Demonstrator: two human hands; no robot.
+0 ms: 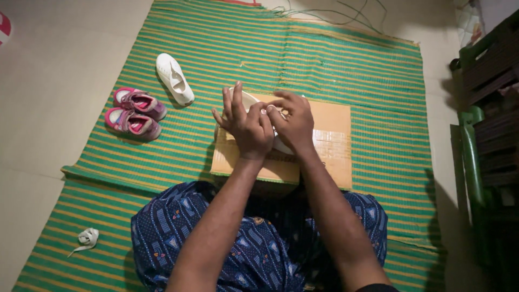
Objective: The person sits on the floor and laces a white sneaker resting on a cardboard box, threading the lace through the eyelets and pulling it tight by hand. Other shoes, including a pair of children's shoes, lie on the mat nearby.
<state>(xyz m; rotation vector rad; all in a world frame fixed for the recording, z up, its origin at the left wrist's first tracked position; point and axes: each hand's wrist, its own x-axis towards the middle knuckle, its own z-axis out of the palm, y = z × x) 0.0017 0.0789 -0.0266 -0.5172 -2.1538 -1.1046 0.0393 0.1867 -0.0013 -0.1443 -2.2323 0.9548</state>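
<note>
Lap: blue patterned cloth [254,249], bottom centre of frame, forearms run up over it twd centre.
Lace scrap: small white crumpled lace [87,238] at lower left, on mat, well apart from hands.
Box: flat cardboard box [330,146] just above lap, centre frame; right half bare, left half under the hands.
Left hand [246,127]: centre frame, over box's left part; fingers curled onto white shoe [250,100], two fingers sticking up loose, thumb and the rest pinching at the shoe's top.
Right hand [292,121]: touching left hand, fingers bent and pinched on same white shoe; exact grip pt hidden by knuckles.
Shoe in hands: mostly covered, only rim above left fingers + a bit below right palm showing; sits over box, centre frame.
Open room: bare mat right of box, and above it twd top of frame; also bare mat strip betw box and the shoes to the left.
Other shoes: 2nd white shoe [174,78] upper left of box, lying alone; pink pair [135,112] at left, side by side at mat's left edge, near the white one.
Mat: green-yellow striped mat [351,65]; left edge runs diagonally by pink pair, top edge frayed w/ loose strands at top centre-right.
Floor: pale floor [59,65] beyond mat, left side.
Right edge: dark green furniture [478,140] along right of frame, hemming in mat's right side.
</note>
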